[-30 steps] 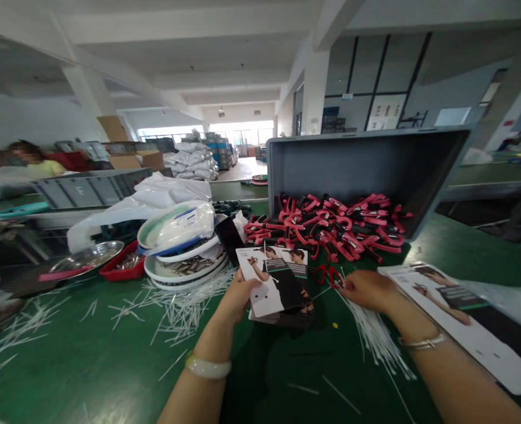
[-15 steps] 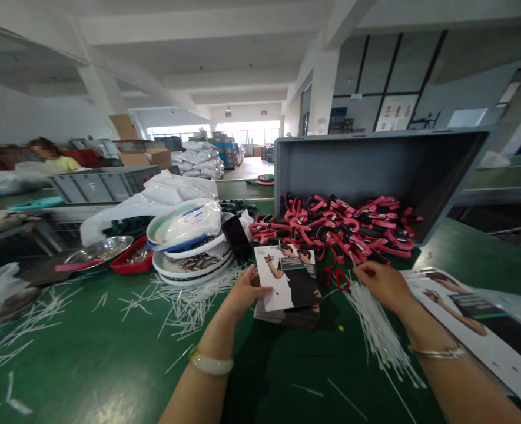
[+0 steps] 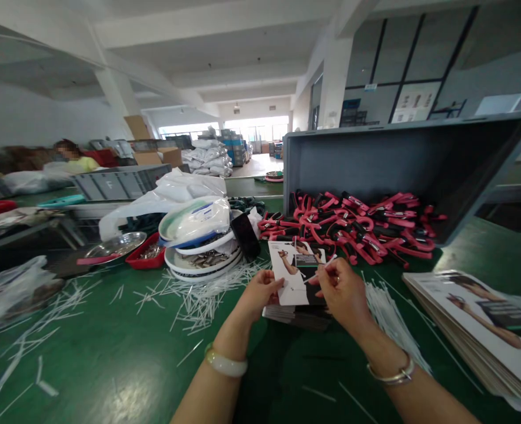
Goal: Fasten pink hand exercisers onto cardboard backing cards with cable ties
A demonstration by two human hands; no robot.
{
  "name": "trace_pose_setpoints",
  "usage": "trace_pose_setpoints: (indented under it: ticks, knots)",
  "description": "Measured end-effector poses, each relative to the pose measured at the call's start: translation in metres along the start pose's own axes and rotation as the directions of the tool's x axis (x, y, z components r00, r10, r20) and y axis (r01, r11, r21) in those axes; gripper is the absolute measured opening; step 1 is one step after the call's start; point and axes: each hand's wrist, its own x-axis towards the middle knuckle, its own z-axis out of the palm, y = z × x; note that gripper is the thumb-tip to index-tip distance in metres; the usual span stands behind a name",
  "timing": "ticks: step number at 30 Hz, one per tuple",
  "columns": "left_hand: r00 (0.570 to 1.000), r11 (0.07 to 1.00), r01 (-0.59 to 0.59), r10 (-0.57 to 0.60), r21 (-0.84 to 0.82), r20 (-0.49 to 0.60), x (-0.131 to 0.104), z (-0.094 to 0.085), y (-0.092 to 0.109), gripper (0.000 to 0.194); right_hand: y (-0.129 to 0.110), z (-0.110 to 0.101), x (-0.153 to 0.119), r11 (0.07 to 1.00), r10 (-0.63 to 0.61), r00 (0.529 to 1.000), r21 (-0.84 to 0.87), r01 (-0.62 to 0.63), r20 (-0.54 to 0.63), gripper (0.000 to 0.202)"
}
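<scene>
My left hand point(image 3: 259, 295) is closed on the left edge of a printed cardboard card point(image 3: 283, 290), its thumb on the front. The card is tilted up over a small stack of cards point(image 3: 285, 317). My right hand point(image 3: 343, 297) pinches a thin white cable tie point(image 3: 329, 262) in front of the card's right side. The tie crosses the card's face; whether it passes through a hole I cannot tell. Right of the stack lies a bundle of white cable ties point(image 3: 388, 318), partly hidden by my right wrist. Behind the card is a heap of pliers with pink and black handles point(image 3: 361, 229).
A grey crate point(image 3: 397, 156) lies tipped on its side behind the pliers. Larger printed cards point(image 3: 476, 309) are stacked at right. At left stand stacked white basins point(image 3: 202, 274), a phone point(image 3: 245, 235), a red tray point(image 3: 148, 253) and scattered ties point(image 3: 198, 300). A person point(image 3: 81, 162) is far left.
My right hand has moved left from the tie bundle to the card, bringing a cable tie. My left hand still holds the card. The view has turned slightly left.
</scene>
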Motion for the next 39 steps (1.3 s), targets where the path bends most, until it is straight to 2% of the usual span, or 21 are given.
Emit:
trace_pose_setpoints:
  ticks: [4, 7, 14, 18, 23, 25, 28, 31, 34, 36, 39]
  knots:
    - [0.999, 0.999, -0.032, 0.032, -0.036, -0.001, 0.001, 0.003, -0.001, 0.042, -0.001, -0.006, 0.003, 0.993, -0.058, 0.998, -0.101, 0.055, -0.034, 0.022]
    - [0.998, 0.997, -0.057, 0.056, -0.047, -0.012, 0.000, 0.006, -0.002, 0.045, -0.002, -0.005, 0.002, 0.993, -0.067, 0.997, -0.104, 0.062, -0.049, 0.021]
    - [0.996, 0.994, -0.090, 0.088, -0.059, -0.032, -0.006, 0.014, 0.003, 0.047, -0.001, -0.001, 0.002, 0.992, 0.105, 0.994, 0.067, -0.103, -0.023, 0.028]
    - [0.994, 0.995, -0.089, 0.085, -0.056, -0.063, -0.004, 0.013, 0.002, 0.045, -0.004, -0.008, 0.004, 0.998, 0.059, 0.996, 0.006, -0.059, -0.067, 0.028]
    - [0.993, 0.994, -0.098, 0.094, -0.048, -0.077, -0.005, 0.014, 0.004, 0.045, -0.004, -0.007, 0.002, 0.999, -0.009, 1.000, -0.037, 0.008, -0.019, 0.024]
    - [0.993, 0.994, -0.096, 0.092, -0.047, -0.079, -0.009, 0.016, 0.007, 0.045, -0.001, -0.003, 0.000, 1.000, 0.021, 1.000, 0.015, -0.021, -0.023, 0.026]
    - [0.996, 0.994, -0.067, 0.062, -0.083, -0.059, -0.015, 0.020, 0.012, 0.041, 0.005, 0.007, -0.003, 0.961, 0.172, 0.985, 0.220, -0.167, -0.004, 0.032]
    - [1.000, 0.989, -0.003, 0.006, -0.150, 0.018, -0.019, 0.024, 0.015, 0.032, 0.012, 0.015, -0.003, 0.863, 0.352, 0.935, 0.372, -0.343, 0.044, 0.035]
    - [0.981, 0.983, 0.107, -0.079, -0.152, 0.180, -0.022, 0.024, 0.016, 0.026, 0.015, 0.016, -0.003, 0.840, 0.396, 0.916, 0.379, -0.389, 0.061, 0.034]
    - [0.952, 0.983, 0.155, -0.122, -0.100, 0.281, -0.024, 0.022, 0.016, 0.032, 0.015, 0.015, -0.002, 0.850, 0.379, 0.924, 0.374, -0.370, 0.054, 0.032]
    - [0.894, 0.980, 0.196, -0.161, -0.041, 0.417, -0.027, 0.018, 0.015, 0.052, 0.014, 0.011, -0.002, 0.843, 0.399, 0.916, 0.374, -0.387, 0.047, 0.029]
